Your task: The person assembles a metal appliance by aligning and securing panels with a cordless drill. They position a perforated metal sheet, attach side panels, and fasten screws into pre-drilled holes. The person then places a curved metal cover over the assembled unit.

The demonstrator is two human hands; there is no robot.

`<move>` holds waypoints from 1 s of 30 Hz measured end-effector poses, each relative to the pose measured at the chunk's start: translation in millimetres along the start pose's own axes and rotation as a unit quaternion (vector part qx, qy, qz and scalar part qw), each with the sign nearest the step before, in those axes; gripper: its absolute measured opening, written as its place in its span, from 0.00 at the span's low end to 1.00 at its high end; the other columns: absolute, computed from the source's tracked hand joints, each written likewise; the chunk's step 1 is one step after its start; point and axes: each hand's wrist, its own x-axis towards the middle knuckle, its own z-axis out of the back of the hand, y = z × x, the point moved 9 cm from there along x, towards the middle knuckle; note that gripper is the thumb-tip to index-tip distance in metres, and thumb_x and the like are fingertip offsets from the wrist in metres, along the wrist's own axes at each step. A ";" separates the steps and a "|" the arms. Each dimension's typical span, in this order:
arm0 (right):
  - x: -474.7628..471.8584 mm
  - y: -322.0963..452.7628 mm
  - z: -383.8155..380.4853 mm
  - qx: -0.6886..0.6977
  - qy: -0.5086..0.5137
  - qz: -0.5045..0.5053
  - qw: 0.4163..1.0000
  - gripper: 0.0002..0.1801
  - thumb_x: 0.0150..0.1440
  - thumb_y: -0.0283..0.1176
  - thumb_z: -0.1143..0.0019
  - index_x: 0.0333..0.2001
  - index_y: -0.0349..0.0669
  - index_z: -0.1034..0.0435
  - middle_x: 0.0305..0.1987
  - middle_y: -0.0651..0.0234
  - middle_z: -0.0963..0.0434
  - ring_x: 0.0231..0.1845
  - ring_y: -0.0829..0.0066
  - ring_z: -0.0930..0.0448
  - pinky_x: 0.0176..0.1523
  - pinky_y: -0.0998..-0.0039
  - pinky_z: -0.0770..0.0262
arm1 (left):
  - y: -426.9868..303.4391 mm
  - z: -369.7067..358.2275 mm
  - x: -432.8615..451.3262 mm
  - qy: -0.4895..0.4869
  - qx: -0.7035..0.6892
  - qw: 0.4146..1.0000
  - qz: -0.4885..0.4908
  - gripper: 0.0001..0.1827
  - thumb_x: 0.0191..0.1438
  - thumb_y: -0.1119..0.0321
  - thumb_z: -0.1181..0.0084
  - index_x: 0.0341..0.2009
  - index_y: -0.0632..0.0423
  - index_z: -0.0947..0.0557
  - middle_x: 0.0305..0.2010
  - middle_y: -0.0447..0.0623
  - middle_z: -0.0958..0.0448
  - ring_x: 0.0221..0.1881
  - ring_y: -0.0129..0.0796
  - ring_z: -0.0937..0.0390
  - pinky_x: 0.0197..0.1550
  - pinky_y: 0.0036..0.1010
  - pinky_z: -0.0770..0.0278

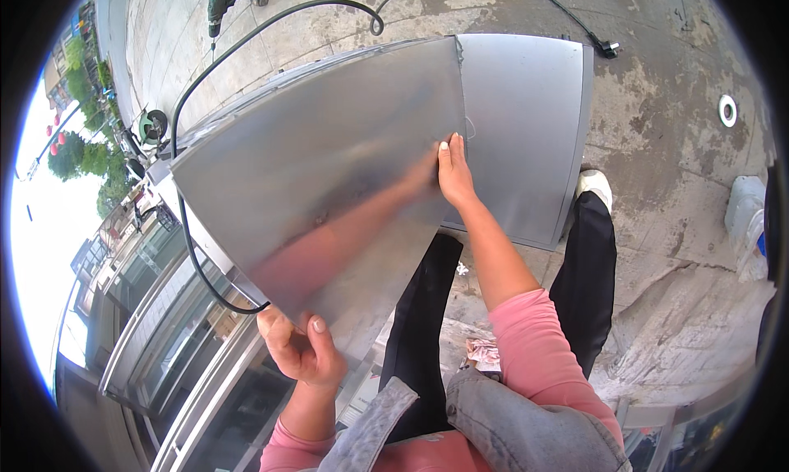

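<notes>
A shiny metal sheet (pixel 333 139) lies tilted across a grey metal cabinet (pixel 521 121); it mirrors my right arm. My left hand (pixel 302 349) grips the sheet's near-left corner, its thumb up and its other fingers curled at the edge. My right hand (pixel 455 170) is at the sheet's right edge, with the thumb on the face and the fingers along the rim. A black power cable (pixel 246 37) loops around the sheet's left side and reaches close to my left fingers. The underside of the sheet is hidden.
A cordless drill (pixel 231 0) lies on the stained pavement beyond the cabinet. The cable's plug (pixel 607 48) rests at the far right. A white ring (pixel 728 111) and a pale plastic container (pixel 744 216) are further right. Glazed frames (pixel 209 361) stand at the left.
</notes>
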 end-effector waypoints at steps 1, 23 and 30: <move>-0.5 1.8 0.8 -0.014 0.017 -0.009 1.000 0.37 0.63 0.51 0.81 0.65 0.32 0.61 0.70 0.50 0.59 0.71 0.59 0.58 0.70 0.66 0.61 | 2.7 4.7 0.8 -0.032 -0.004 0.999 0.007 0.20 0.46 0.81 0.49 0.45 0.57 0.35 0.35 0.50 0.36 0.37 0.36 0.40 0.40 0.27 0.40; -4.7 60.1 8.0 0.051 -0.014 0.091 0.994 0.38 0.62 0.54 0.79 0.66 0.41 0.63 0.71 0.56 0.63 0.72 0.60 0.63 0.70 0.65 0.65 | 14.0 0.6 -8.4 -0.061 -0.063 0.995 0.049 0.22 0.46 0.73 0.50 0.48 0.55 0.34 0.41 0.52 0.40 0.45 0.38 0.42 0.49 0.30 0.44; -3.1 36.4 4.0 0.081 -0.049 0.110 0.989 0.37 0.61 0.55 0.76 0.66 0.42 0.61 0.71 0.57 0.63 0.72 0.61 0.64 0.69 0.60 0.65 | 9.2 1.8 3.9 -0.035 -0.044 0.998 0.037 0.19 0.55 0.64 0.53 0.50 0.57 0.35 0.48 0.49 0.39 0.47 0.30 0.41 0.51 0.26 0.44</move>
